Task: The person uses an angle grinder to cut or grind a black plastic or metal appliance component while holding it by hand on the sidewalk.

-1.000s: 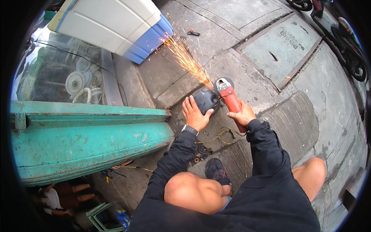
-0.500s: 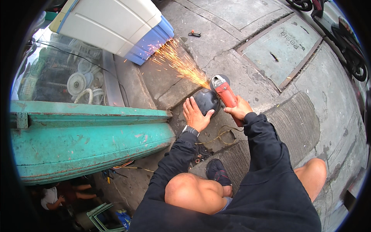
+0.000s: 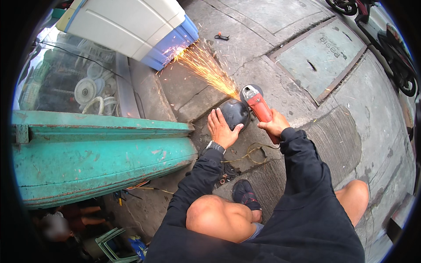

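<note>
My right hand (image 3: 275,123) is wrapped round the body of a red angle grinder (image 3: 260,108) with a metal head. The grinder's disc meets the far edge of a shiny black dome-shaped piece (image 3: 235,113) on the ground. From that contact a stream of orange sparks (image 3: 206,65) flies up and to the left. My left hand (image 3: 222,128) lies over the near left side of the dome, its fingers spread and thumb on the near edge, gripping it against the ground. What the dome belongs to cannot be made out.
Sparks strike a white and blue plastic bin (image 3: 169,44). A green metal edge (image 3: 101,158) and a glass case (image 3: 66,83) stand left. A yellowish cord (image 3: 251,154) lies by my foot. Pliers-like tool (image 3: 222,37) lies ahead, a motorcycle (image 3: 397,57) right, a person (image 3: 57,225) lower left.
The grinder and my right hand have shifted slightly to the right. The spark stream looks denser and brighter near the bin. My left hand stays on the dome.
</note>
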